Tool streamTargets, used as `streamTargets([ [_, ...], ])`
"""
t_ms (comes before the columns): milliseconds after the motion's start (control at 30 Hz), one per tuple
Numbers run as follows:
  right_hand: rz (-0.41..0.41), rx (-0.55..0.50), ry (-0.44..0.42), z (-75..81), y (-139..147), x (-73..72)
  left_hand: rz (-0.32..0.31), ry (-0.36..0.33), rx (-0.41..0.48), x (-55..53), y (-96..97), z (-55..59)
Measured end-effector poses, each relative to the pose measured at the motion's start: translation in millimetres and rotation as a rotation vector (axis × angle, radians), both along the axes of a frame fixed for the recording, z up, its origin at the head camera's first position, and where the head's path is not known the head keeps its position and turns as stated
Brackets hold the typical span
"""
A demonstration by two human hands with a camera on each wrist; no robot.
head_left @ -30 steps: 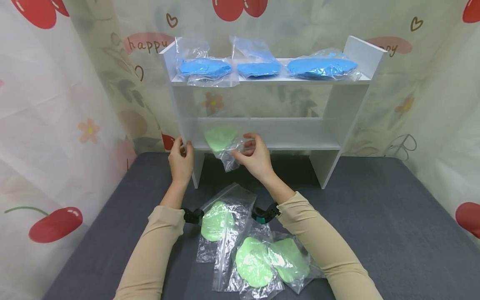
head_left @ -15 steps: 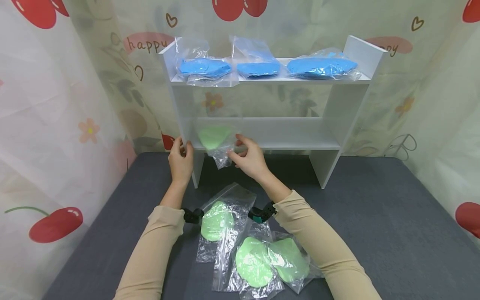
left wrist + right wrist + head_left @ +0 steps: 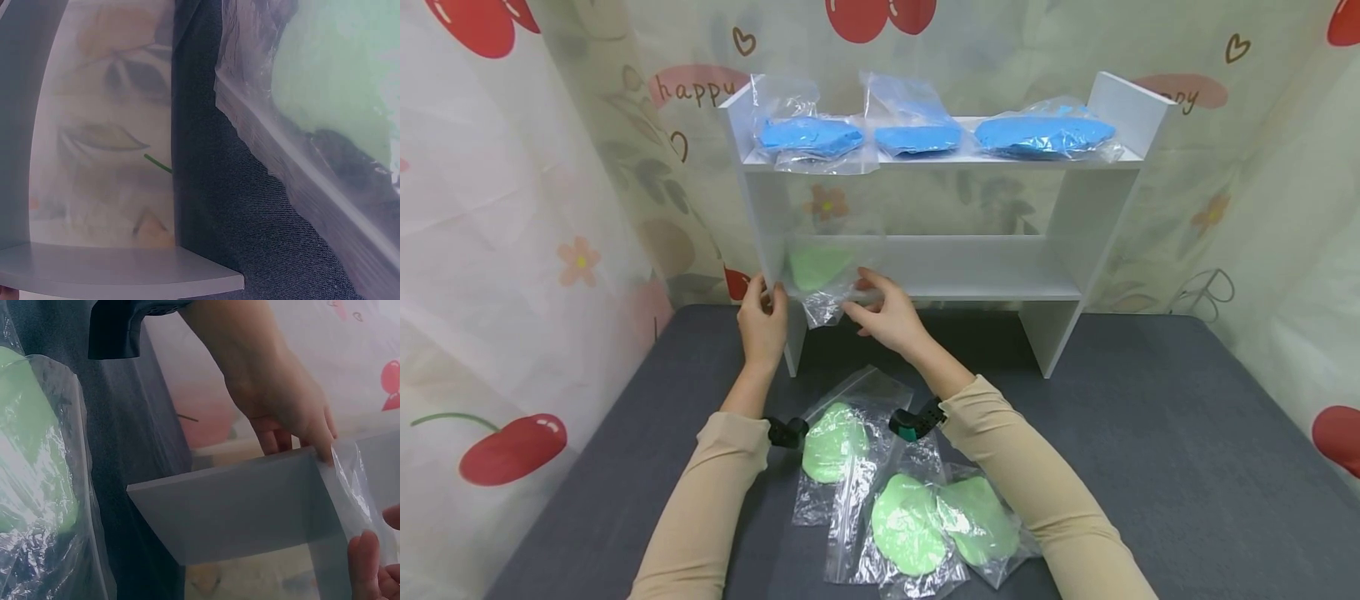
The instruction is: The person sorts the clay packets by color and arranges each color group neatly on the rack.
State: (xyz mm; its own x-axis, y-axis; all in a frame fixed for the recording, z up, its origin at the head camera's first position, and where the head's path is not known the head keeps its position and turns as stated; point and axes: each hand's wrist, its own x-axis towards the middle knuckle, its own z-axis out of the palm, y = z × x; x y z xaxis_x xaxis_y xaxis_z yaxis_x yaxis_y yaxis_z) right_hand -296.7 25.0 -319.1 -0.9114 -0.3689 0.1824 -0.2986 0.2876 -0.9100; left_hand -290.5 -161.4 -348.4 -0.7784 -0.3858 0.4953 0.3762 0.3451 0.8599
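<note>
Left hand (image 3: 762,329) grips the rack's left panel (image 3: 765,200) and right hand (image 3: 891,321) appears to pinch the green bag (image 3: 820,268), whose bottom overhangs the lower shelf's (image 3: 985,287) left end; sliding it fully back before release is advisable.

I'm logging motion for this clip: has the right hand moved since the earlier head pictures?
Yes. Judged against the white shelf, the right hand has moved left, closer to the left hand at the shelf's side.
</note>
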Motion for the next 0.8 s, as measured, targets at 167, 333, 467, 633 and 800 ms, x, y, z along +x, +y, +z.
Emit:
streamTargets([
  [167, 0.029, -0.016, -0.032, 1.2, -1.6, -2.4, 0.001, 0.014, 0.006, -10.3, -4.9, -10.5],
  [333, 0.044, -0.025, -0.057, 1.9, -3.9, -4.9, 0.018, 0.007, -0.009, -11.2, -5.9, -12.2],
  [467, 0.062, -0.03, -0.07, 1.9, -5.6, -6.2, 0.03, 0.005, -0.022, -10.3, -5.4, -10.8],
  [633, 0.07, -0.043, -0.086, 3.3, -6.1, -4.5, 0.028, 0.005, -0.022, -9.5, -5.0, -10.0],
  [800, 0.059, -0.072, -0.079, 4.4, -3.2, -1.3, 0.023, 0.009, -0.022, -10.6, -5.1, -11.7],
])
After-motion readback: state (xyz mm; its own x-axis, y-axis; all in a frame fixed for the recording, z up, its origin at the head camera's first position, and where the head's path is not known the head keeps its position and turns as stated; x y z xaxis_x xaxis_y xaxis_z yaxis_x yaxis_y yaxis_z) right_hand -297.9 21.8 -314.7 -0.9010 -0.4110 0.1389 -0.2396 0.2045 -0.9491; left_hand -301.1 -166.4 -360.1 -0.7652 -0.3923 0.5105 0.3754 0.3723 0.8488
